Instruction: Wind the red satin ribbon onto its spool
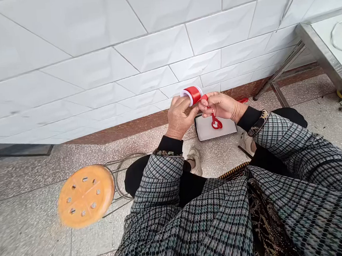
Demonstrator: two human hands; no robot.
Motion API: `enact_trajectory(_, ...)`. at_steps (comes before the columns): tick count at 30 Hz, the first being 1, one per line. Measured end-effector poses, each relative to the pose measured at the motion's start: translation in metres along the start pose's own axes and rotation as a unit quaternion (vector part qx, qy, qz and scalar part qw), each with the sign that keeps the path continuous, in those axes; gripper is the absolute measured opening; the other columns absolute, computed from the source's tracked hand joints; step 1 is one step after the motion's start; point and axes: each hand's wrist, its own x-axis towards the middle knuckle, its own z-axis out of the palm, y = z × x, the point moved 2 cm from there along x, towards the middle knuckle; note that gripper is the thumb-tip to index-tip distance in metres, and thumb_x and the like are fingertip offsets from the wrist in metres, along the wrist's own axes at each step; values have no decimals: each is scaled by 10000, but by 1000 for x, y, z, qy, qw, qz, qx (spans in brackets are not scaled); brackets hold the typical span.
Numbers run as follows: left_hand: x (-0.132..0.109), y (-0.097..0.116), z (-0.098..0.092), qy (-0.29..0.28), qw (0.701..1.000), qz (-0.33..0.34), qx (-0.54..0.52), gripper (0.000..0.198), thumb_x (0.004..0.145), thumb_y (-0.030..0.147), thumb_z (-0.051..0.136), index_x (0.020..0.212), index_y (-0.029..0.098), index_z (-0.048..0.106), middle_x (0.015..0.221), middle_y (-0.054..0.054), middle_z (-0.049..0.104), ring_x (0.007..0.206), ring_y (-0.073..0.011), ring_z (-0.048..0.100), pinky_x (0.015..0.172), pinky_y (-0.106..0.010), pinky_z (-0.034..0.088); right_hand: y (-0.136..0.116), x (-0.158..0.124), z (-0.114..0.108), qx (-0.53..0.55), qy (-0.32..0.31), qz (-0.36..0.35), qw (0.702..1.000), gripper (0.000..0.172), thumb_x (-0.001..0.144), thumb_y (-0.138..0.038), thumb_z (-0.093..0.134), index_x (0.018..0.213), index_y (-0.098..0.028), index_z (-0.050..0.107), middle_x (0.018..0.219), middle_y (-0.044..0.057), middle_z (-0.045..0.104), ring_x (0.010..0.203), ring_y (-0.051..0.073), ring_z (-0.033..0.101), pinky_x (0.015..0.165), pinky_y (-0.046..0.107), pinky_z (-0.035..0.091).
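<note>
My left hand (179, 116) is closed around a white spool of red ribbon (194, 95), with fingers inside its near opening. Close beside it, my right hand (221, 107) pinches a free length of the red ribbon (204, 97) between thumb and fingers. The fingertips of both hands nearly meet at the ribbon. Beneath the right hand, a red loop (216, 123) shows over a shallow white tray with a dark rim (201, 132); whether the loop hangs from the ribbon or lies in the tray, I cannot tell.
An orange round stool (86, 196) with metal legs lies tipped on the floor at left. A metal-framed table (326, 51) stands at right. The white tiled wall (154, 55) rises just ahead. Something red (243, 100) shows behind my right wrist.
</note>
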Motion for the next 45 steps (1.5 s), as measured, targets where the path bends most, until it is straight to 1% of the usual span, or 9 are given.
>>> enact_trajectory(7,0,-8,-17,-61,976,97,187,194,949,372,651,842,211,671,937,-104,733,947,-289,596,889,-458,493,0,4,-27,-192,37,160,968,139,721,-40,556,675,-162,604,615,4,576,517,86,458,557,214,486)
enact_trajectory(12,1,-4,-36,-133,957,93,240,151,923,285,631,795,206,645,885,-103,721,926,-284,574,839,-438,462,-38,6,-52,-505,145,184,831,229,913,-64,565,746,-157,692,654,19,598,554,112,432,570,266,355)
enact_trajectory(15,2,-9,-51,-135,953,52,268,163,932,274,621,788,200,633,928,-93,736,948,-252,542,874,-418,445,-81,-10,-63,-649,268,161,693,194,934,-74,637,761,-151,679,669,3,534,655,131,450,707,292,402)
enact_trajectory(22,-3,-30,-71,-186,949,-78,244,64,822,269,714,826,216,751,856,-103,716,951,-285,618,822,-412,468,-152,-87,-77,-440,250,-31,862,437,1166,-337,311,1102,-235,731,589,-91,308,484,55,305,747,262,476)
enact_trajectory(26,-3,-24,-66,-186,962,-129,150,170,789,308,755,915,213,819,900,-99,728,905,-258,656,850,-412,505,-173,-103,-125,-509,445,-199,710,573,1142,-405,114,1416,-398,618,965,20,696,935,148,732,845,320,563)
enact_trajectory(31,-4,-8,-55,-233,957,-173,-30,174,775,365,771,824,201,801,808,-52,732,836,-213,662,837,-368,527,-167,-71,-188,-487,574,-98,651,571,1008,-217,337,1553,-303,485,1485,117,643,1369,251,648,1018,490,593)
enact_trajectory(35,-4,0,-50,-252,938,-213,-108,213,802,381,753,716,187,749,684,-22,670,728,-178,631,758,-345,505,-130,-30,-152,-601,539,-121,577,666,804,-52,629,1454,-174,554,1617,153,519,1487,283,499,1286,543,359)
enact_trajectory(39,-3,4,-49,-243,929,-221,-169,250,792,388,746,653,186,699,663,-7,635,664,-140,573,726,-326,470,-50,7,-78,-462,166,-100,865,227,938,-122,569,1136,-174,667,1200,103,742,1142,201,684,1082,413,544)
enact_trajectory(45,-4,-1,-50,-218,928,-220,-206,297,771,449,777,651,190,694,645,-1,610,659,-142,549,705,-320,446,26,13,-24,-306,-77,-7,949,236,836,-137,748,1007,-200,599,1052,24,687,999,156,629,1007,351,521)
